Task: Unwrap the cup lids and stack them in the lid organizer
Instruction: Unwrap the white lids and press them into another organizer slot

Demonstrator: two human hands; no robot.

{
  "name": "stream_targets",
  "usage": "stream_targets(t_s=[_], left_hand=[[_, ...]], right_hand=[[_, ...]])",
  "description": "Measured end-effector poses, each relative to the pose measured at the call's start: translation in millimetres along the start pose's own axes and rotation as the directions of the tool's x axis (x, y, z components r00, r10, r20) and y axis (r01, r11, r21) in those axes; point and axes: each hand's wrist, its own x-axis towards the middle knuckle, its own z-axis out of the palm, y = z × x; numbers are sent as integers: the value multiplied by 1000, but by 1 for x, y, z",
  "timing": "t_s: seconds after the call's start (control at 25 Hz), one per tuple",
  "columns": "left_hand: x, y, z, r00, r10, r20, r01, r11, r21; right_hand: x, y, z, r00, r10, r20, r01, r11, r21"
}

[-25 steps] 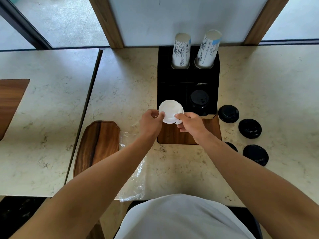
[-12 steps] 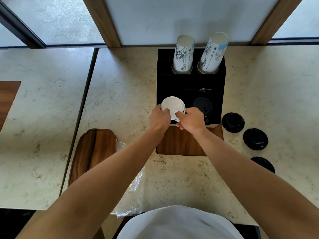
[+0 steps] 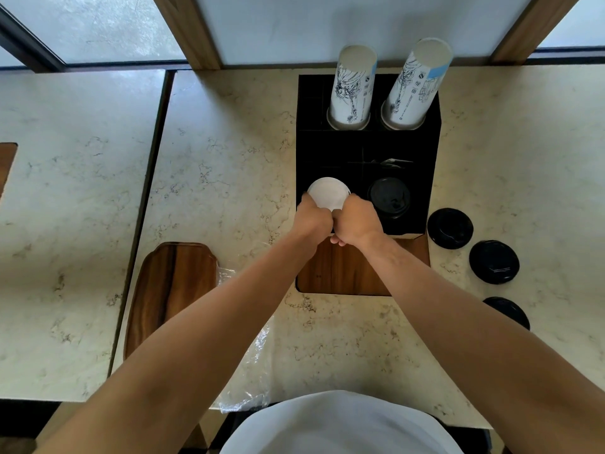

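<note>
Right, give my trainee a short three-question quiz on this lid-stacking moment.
1. True or false: both hands hold the white lids.
2. Which organizer slot holds the black lid stack? A front left, B front right, C back left.
3. How many loose black lids lie on the counter to the organizer's right?

Key: 1 true, left hand and right hand pinch its near rim. 2 B. 3 three.

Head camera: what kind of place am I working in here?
Probably a cafe or self-serve drinks counter: a black organizer holds two stacks of printed paper cups, loose black lids lie on the marble counter.
</note>
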Motion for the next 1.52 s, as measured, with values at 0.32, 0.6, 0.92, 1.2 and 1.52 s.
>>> stream_targets(t_s=[0.32, 0.6, 0.92, 1.2, 1.52], left_hand=[[12, 5, 1, 995, -88, 41, 84, 992, 92], [12, 7, -3, 994, -99, 52, 92, 989, 114], [10, 12, -6, 993, -116, 16, 114, 990, 85], [7, 14, -10, 992, -120, 36, 119, 992, 48], [7, 16, -12, 990, -135, 34, 133, 990, 48]], right_hand=[[10, -10, -8, 983, -27, 183, 90, 935, -342], [10, -10, -9, 984, -31, 178, 92, 935, -342], [7, -8, -8, 992, -28, 127, 67, 948, -312], [2, -9, -13, 991, -63, 116, 100, 930, -354], [5, -1, -11, 997, -64, 46, 74, 956, -285]])
